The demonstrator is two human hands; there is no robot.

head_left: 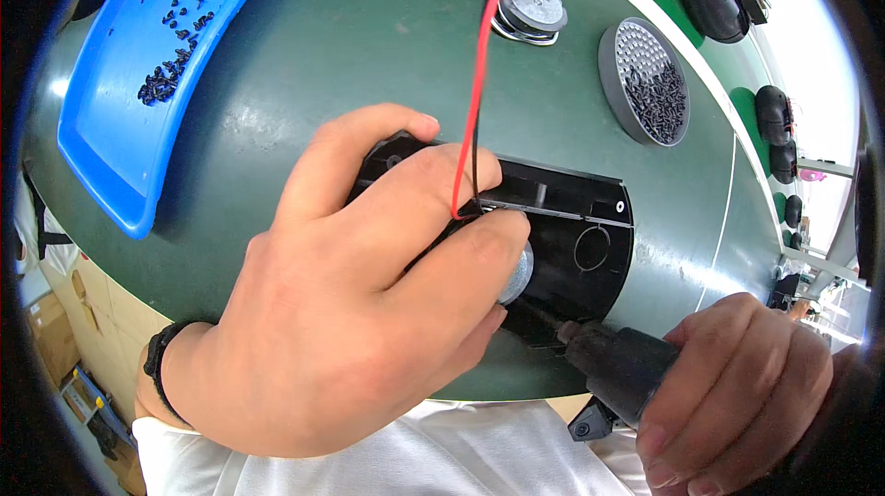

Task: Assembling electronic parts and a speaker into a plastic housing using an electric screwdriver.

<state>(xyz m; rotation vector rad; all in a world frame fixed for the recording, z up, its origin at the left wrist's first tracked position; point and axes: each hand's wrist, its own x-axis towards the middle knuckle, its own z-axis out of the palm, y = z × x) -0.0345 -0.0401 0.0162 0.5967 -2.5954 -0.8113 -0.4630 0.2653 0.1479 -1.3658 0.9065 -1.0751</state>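
Note:
My left hand (369, 302) is closed over a black plastic housing (590, 284) that lies on the table, its fingers curled across the left and middle part. Under these fingers a round silver metal part (519, 277) shows only at its edge; most of it is hidden. A red wire (478, 81) and a black one rise from between the fingers toward the top of the view. In my right hand (737, 395) is a black electric screwdriver (622, 367), tilted, its tip pointing at the housing's near side beside the metal part. Whether the tip touches a screw I cannot tell.
On the green table (304, 44), a blue tray (138, 206) with loose black screws stands at the far left. A round metal part with a pulley (536, 5) and a grey bowl (616, 100) of screws lie beyond the housing. Past the white edge are several black rounded housings (710, 0).

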